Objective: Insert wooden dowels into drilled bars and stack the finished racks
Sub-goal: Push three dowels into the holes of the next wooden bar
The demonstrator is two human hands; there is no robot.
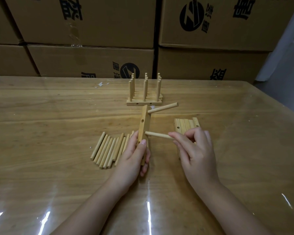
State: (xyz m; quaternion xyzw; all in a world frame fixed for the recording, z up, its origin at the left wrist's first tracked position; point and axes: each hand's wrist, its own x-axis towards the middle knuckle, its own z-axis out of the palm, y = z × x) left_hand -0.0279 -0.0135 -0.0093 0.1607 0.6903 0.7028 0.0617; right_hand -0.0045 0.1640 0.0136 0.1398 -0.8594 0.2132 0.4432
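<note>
The left hand (134, 155) grips a drilled bar (143, 122); the right hand (195, 150) pinches a dowel (157, 134) touching the bar's side, loose dowels (107, 149) just left.

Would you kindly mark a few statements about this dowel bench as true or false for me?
1. The left hand grips a drilled bar. True.
2. The right hand pinches a dowel whose tip meets the bar's side. True.
3. The bar holds no other dowel. False: an inserted dowel sticks out near its far end.
4. Nothing lies left of the left hand. False: loose dowels lie there on the table.
5. The finished racks stand with their dowels pointing up. True.
</note>
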